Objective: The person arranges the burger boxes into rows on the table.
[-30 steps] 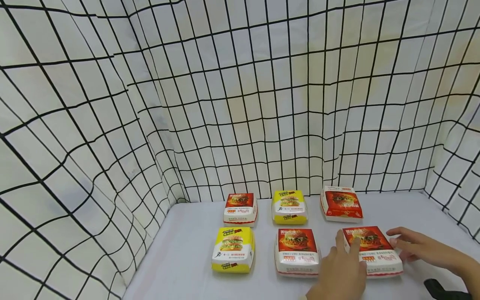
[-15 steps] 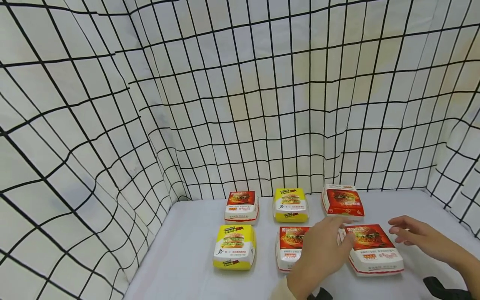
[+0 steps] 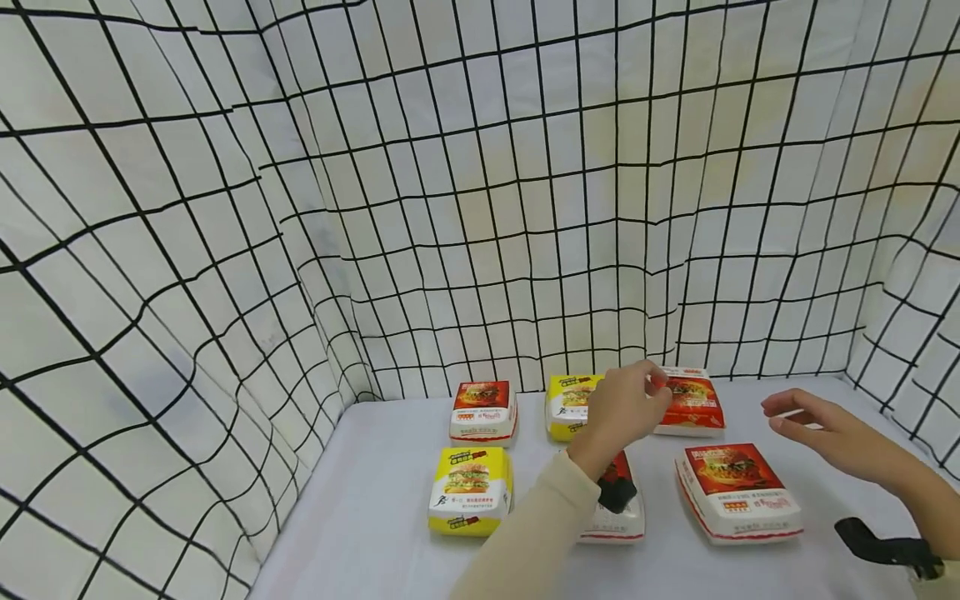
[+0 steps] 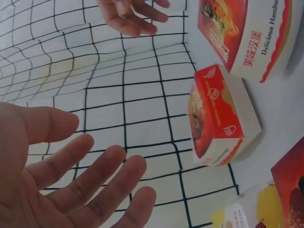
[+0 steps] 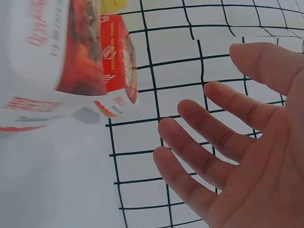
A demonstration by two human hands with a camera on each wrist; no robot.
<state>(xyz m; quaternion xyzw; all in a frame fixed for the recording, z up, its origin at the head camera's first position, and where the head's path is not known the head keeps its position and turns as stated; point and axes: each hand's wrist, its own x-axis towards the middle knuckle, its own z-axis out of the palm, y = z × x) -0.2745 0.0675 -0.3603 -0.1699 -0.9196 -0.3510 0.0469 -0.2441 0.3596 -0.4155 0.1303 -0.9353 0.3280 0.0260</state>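
Observation:
My left hand [image 3: 626, 406] hovers between the back-middle yellow burger box [image 3: 562, 408] and the back-right red burger box [image 3: 693, 404], overlapping both in the head view. Its palm holds nothing in the left wrist view, fingers relaxed and spread. To the right, my right hand [image 3: 832, 433] is raised beside the back-right box, its loosely bent fingers apart from it; the right wrist view shows a bare palm. The front-right red-and-white burger box [image 3: 738, 492] lies closed below and between the hands. My left forearm partly covers the front-middle red-and-white box [image 3: 618, 521].
A front-left yellow burger box [image 3: 470, 492] and a back-left red-and-white one [image 3: 482, 414] complete two rows on the white table [image 3: 375, 517]. White cloth walls [image 3: 480, 208] with a black grid stand behind and at both sides.
My left hand has left the front-right box and moved up and back, toward the back row. The right hand has lifted from that box's side and risen. The boxes look unmoved.

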